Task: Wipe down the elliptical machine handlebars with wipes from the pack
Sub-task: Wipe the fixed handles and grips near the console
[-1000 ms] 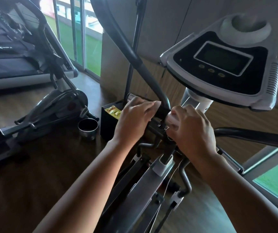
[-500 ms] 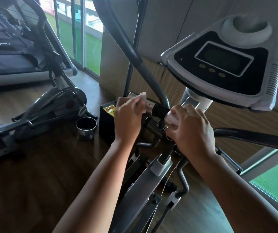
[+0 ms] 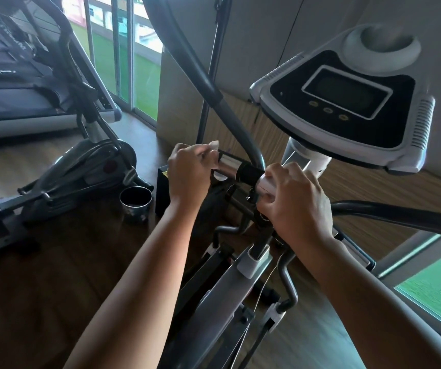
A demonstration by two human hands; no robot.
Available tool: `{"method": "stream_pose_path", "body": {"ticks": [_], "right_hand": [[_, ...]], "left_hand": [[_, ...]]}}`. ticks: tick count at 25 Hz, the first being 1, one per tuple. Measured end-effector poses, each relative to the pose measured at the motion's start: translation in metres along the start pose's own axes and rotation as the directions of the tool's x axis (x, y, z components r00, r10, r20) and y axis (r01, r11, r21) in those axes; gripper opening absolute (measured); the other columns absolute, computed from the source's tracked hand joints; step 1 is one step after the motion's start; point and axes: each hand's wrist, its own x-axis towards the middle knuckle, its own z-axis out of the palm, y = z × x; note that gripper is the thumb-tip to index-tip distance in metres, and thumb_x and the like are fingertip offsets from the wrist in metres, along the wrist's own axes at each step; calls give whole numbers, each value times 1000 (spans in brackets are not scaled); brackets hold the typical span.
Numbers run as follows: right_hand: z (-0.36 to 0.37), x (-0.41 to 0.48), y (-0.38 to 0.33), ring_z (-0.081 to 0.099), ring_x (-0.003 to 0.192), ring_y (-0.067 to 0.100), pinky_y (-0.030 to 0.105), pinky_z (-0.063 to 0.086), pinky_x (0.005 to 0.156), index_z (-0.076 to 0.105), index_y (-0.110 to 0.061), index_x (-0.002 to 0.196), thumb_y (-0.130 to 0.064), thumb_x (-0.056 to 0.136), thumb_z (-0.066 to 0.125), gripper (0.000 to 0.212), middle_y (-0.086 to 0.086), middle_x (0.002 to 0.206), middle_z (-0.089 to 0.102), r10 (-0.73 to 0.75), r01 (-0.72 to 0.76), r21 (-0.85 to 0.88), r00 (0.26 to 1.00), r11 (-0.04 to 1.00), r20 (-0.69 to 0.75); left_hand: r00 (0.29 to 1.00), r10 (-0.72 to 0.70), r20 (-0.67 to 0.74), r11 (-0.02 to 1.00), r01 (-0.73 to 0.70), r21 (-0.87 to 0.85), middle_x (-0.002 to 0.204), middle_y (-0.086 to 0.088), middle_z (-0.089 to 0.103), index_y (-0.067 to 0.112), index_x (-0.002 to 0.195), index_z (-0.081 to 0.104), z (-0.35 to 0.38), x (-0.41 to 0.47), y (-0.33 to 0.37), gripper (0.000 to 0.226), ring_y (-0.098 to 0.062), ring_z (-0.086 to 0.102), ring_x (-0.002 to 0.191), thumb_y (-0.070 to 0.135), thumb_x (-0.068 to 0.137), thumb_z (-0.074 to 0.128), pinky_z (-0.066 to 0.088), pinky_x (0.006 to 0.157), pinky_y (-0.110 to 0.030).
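Grey plastic console (image 3: 347, 102) sits up on the right, and the dark handlebar (image 3: 206, 83) curves down to the joint (image 3: 251, 173) between both hands. Right hand (image 3: 296, 206) is clenched round the pale end of that joint, I'd guess to steady it. Left hand (image 3: 190, 174) pinches a white wipe (image 3: 214, 147) onto the chrome stub (image 3: 228, 166), so that's the bit being cleaned. Can't make out the pack.
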Motion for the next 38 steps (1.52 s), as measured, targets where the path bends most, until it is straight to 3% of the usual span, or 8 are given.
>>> {"method": "stream_pose_path", "body": {"ticks": [4,6,11,15,19,28,33,38], "right_hand": [[0,1,0,57,114,24,34,56,76,54,-24,124,-31,86,73,43,2,122,59,1,-1,-7,1000,1000,10],[0,0,0,56,113,24,34,55,74,55,-23,124,-30,87,71,41,1,121,59,4,-4,-7,1000,1000,6],[-2,0,1,57,111,24,36,58,74,56,-22,122,-29,87,71,39,2,119,60,-11,11,8,1000,1000,13],[-3,1,2,58,110,24,35,58,74,56,-22,121,-30,87,71,38,3,118,61,-17,17,-5,1000,1000,11],[-4,0,2,59,108,24,36,58,73,56,-22,120,-30,87,72,37,3,117,61,-25,25,8,1000,1000,11],[-3,3,5,59,109,22,32,56,73,56,-24,120,-32,86,73,39,0,117,61,-34,34,15,999,999,24],[-3,2,6,58,109,21,34,58,76,56,-25,123,-32,87,72,40,0,118,60,-33,32,49,999,998,20],[-2,1,7,57,111,20,33,56,76,55,-25,125,-31,88,71,40,-1,120,59,-34,34,55,999,998,7]], "left_hand": [[983,-146,-112,972,121,-200,78,18,64,11,100,78,15,-30,16,19,-6,56,77,27,95,69,36,72,-1],[963,-228,-146,910,157,-384,90,9,71,14,102,78,27,-55,32,21,-3,62,85,32,95,70,43,75,-5],[881,-461,-110,687,276,-672,87,-1,74,31,93,74,42,-41,2,7,-23,71,81,38,92,73,60,72,-47],[820,-570,-49,529,321,-786,86,8,73,21,94,71,45,-50,19,5,-7,71,79,25,94,72,57,69,-26],[870,-491,-48,582,287,-761,85,15,71,24,93,68,50,-76,47,4,-4,69,83,26,94,71,58,76,-28],[813,-580,-56,564,351,-747,89,9,75,29,90,72,49,-45,9,11,-9,71,88,40,90,74,56,75,-26],[918,-381,-110,746,235,-623,94,1,73,19,102,75,50,-69,22,19,-22,70,90,35,91,75,59,75,-36],[962,-245,-125,921,191,-339,95,5,74,20,106,77,26,-35,-4,23,-14,67,94,38,94,69,54,82,-35]]}}
